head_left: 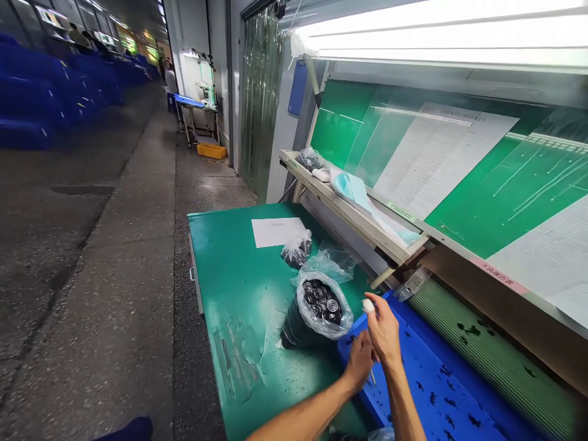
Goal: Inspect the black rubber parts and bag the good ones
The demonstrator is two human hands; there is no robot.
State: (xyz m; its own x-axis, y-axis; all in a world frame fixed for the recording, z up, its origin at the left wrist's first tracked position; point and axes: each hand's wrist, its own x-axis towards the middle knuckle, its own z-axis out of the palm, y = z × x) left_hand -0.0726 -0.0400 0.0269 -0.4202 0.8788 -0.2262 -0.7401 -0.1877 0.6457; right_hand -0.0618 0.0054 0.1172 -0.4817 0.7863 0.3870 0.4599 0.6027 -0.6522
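Note:
My left hand (359,360) is closed beside the black-filled bag, over the near corner of the blue tray (395,373). Below its fingers a thin yellowish stick-like piece (373,377) shows; which hand has it I cannot tell. My right hand (384,331) is raised just above and right of the left, its fingers curled in, with a white covering (367,305) on one fingertip. Whatever lies between its fingers is hidden. Small round black ringed parts (324,301) fill an open clear plastic bag (342,327). Black scraps (450,402) lie scattered over the tray floor.
On the green table (229,263) are a tied bag of black pieces (297,250) and a white paper sheet (278,232). A ledge (342,205) holding a light-blue mask (353,187) runs above. A green ribbed surface (496,355) borders the tray. Bright lamps (441,37) hang overhead.

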